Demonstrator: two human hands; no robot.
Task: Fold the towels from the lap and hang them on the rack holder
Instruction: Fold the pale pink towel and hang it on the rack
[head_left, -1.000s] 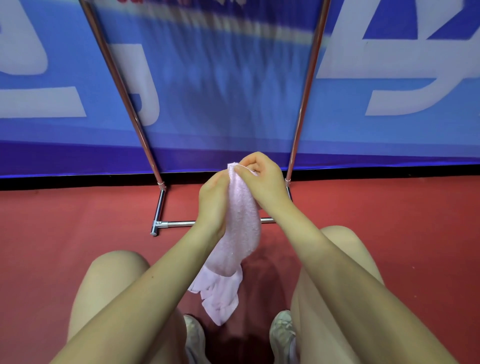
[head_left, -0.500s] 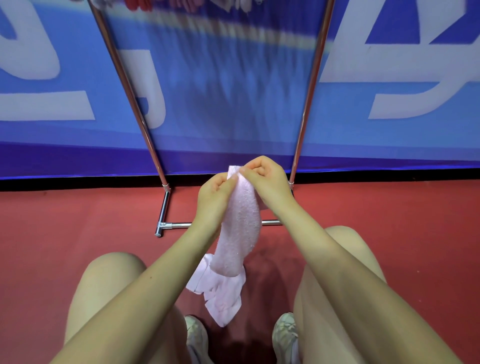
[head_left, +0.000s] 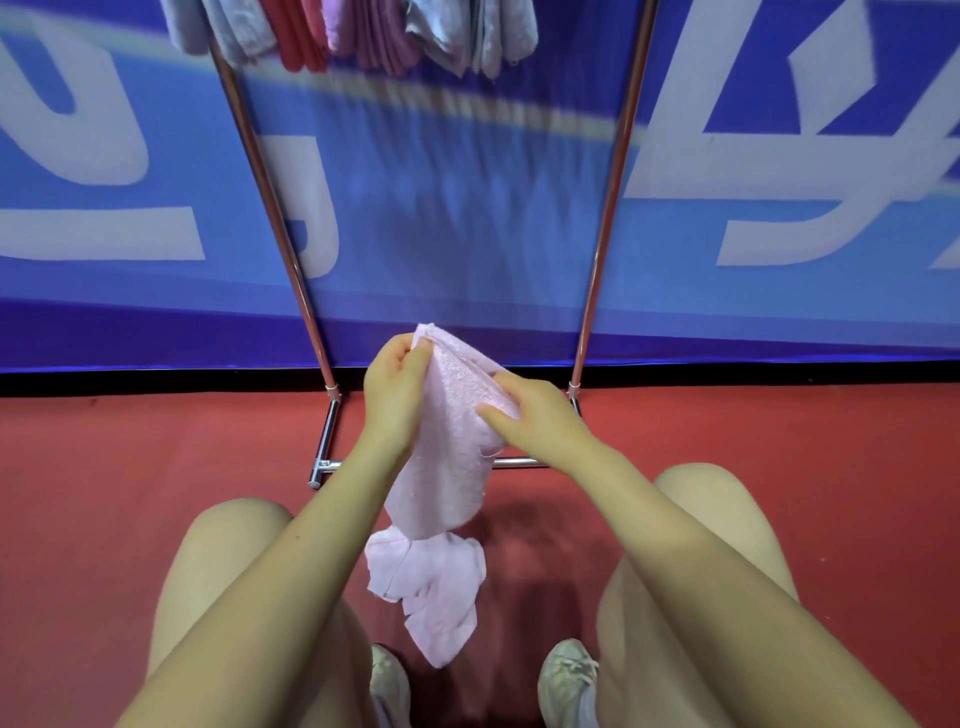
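Pale pink terry cloth, a small soft towel (head_left: 447, 467), is held at the centre of the frame above the red floor (head_left: 130, 493), its lower end hanging crumpled between the knees. Its top corner is pinched by the left hand (head_left: 395, 384), whose grip is closed; its right edge is gripped by the right hand (head_left: 540, 421). Behind it stands a chrome tube rack (head_left: 605, 218), with folded grey, red and pink towels (head_left: 363, 31) hung at the upper centre.

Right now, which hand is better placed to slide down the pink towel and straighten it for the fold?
The right hand. It lies lower along the pink towel, while the left hand pinches the top corner and serves as anchor.
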